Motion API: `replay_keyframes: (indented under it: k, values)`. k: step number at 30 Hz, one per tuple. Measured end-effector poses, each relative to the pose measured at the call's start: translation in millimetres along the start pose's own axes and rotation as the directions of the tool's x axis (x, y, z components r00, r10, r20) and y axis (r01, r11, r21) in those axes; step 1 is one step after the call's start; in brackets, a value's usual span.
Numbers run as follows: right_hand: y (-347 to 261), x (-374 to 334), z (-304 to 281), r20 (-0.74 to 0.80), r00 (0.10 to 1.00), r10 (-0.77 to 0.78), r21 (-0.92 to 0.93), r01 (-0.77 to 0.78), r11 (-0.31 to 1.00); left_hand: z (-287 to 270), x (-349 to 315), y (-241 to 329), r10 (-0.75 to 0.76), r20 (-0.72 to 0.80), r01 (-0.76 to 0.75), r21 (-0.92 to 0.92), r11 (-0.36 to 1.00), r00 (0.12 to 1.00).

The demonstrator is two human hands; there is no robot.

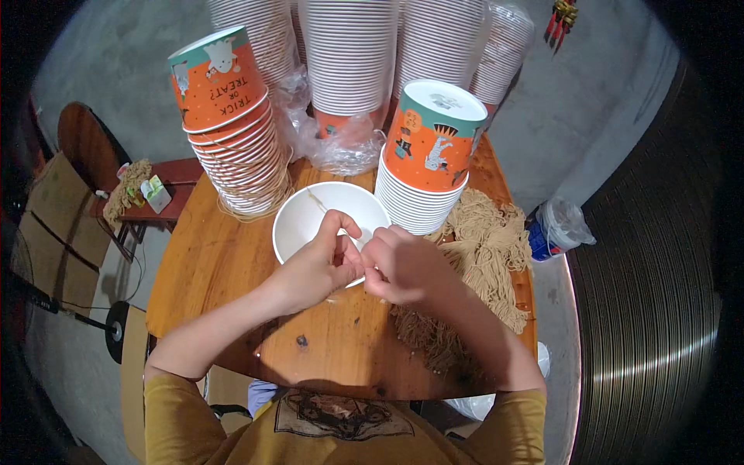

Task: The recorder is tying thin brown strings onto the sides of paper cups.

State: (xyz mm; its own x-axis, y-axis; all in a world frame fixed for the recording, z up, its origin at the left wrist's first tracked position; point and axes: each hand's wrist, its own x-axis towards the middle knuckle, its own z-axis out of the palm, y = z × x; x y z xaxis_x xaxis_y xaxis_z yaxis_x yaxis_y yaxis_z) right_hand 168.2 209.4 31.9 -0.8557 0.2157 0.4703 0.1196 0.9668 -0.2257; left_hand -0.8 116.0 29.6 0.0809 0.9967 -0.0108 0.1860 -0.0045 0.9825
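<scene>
White paper tub point(288, 221) sits mouth-up mid-table; clock below is centred on it, 12 pointing away from the wearer. Both hands are at its 4-5 rim. Left hand point(325, 260): thumb and index bent close together. Right hand point(399, 263): curled, fingertips bunched, almost meeting the left. Can't tell what either grips; contact zone too small and partly hidden. Tan cord point(316, 199) shows inside the tub near 11.

Risks, my read: light tub could skid or twist if a tug goes sideways, since no hand visibly braces the far rim. Thin cord could slip from the tips. Right forearm passes over the yarn heap point(484, 240) at 3-4, so a sleeve or wrist could drag strands. Right tub stack point(434, 147) at 2 is tight to the rim; an elbow-out pull might knock it. Left tub stack point(225, 93) at 10 has loose cord loops that could snag.

Room: 12 is blocked by crumpled plastic film point(345, 147) and wrapped stacks point(349, 62). Best space is bare table point(225, 256) at 9. Front edge at 6 is close to the torso.
</scene>
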Motion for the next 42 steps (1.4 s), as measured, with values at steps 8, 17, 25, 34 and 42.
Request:
replay_keyframes:
  k: [8, 17, 25, 34, 42]
  values:
    - [3.1, -0.3, -1.8, 0.34, 0.834, 0.436, 0.492, -0.552, 0.673, 3.0, -2.1, -1.1, 0.119, -0.086, -0.103, 0.171, 0.98, 0.989]
    - [-10.1, -7.5, 4.4, 0.181, 0.881, 0.438, 0.464, -0.469, 0.752, -3.5, -1.5, -5.5, 0.105, -0.112, -0.091, 0.117, 0.989, 0.988]
    - [-0.3, -8.0, -0.5, 0.364, 0.798, 0.48, 0.671, -0.582, 0.458, 0.1, -4.2, -1.6, 0.206, -0.083, -0.18, 0.244, 0.953, 0.975]
    - [-1.1, -14.8, 7.4, 0.366, 0.765, 0.529, 0.771, -0.568, 0.288, -1.6, -4.5, 0.4, 0.115, -0.069, -0.101, 0.173, 0.98, 0.991]
    - [-13.4, -23.8, 28.1, -0.115, 0.873, 0.473, 0.737, -0.245, 0.63, -3.0, -2.0, -1.6, 0.073, -0.082, -0.07, 0.035, 0.997, 0.994]
